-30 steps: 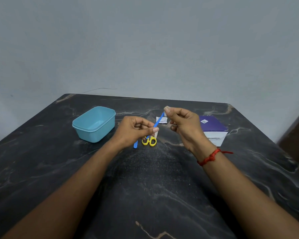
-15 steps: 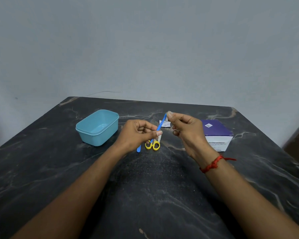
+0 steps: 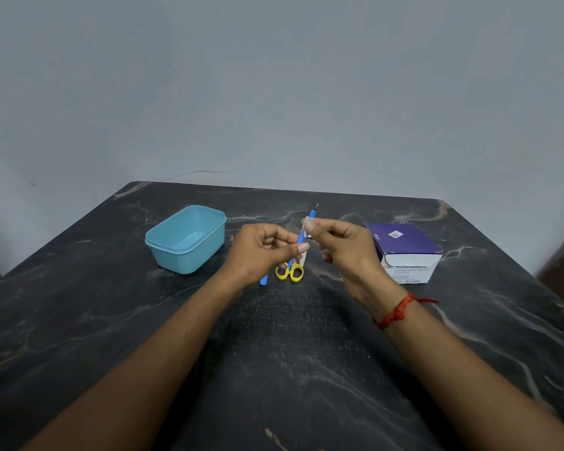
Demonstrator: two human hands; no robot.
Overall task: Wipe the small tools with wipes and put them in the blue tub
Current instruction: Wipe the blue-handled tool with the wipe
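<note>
A slim blue plastic tool [image 3: 312, 214] is held in the air over the middle of the table, tilted, with a thin dark tip at its upper end and a flat rounded lower end. The left hand [image 3: 261, 252] pinches the shaft near its middle between thumb and curled fingers. The right hand [image 3: 345, 245] pinches the upper part, with a small pale scrap, seemingly a wipe [image 3: 306, 220], pressed against the shaft at the fingertips.

Just below the tool, scissors [image 3: 289, 272] with round yellow loops lie on the table. The blue tub [image 3: 183, 258], a smooth rounded rectangle without a lid, stands to the left. A purple and white cardboard box [image 3: 404, 245] sits to the right. A red thread bracelet [image 3: 394, 314] circles the right wrist. The table [image 3: 274, 369] is dark stone with pale veins.
</note>
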